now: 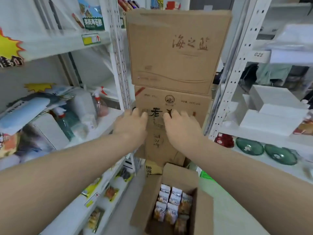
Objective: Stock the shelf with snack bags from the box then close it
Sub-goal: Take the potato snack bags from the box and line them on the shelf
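An open cardboard box [201, 212] stands on the floor below me, its flaps up. Several snack bags [171, 204] lie packed inside it. Both my arms reach forward above the box. My left hand [130, 126] and my right hand [183, 128] are held out side by side with relaxed fingers and hold nothing. They hover in front of the lower of two stacked closed cartons [172, 106]; whether they touch it I cannot tell. The white shelf [101, 206] at the lower left carries a few snack packets.
A taller closed carton [177, 48] sits on top of the lower one between two white shelf uprights. Left shelves hold spray bottles [100, 102], bags and price tags. Right shelves hold white boxes [274, 114], green glass dishes [264, 150] and red packets [223, 139].
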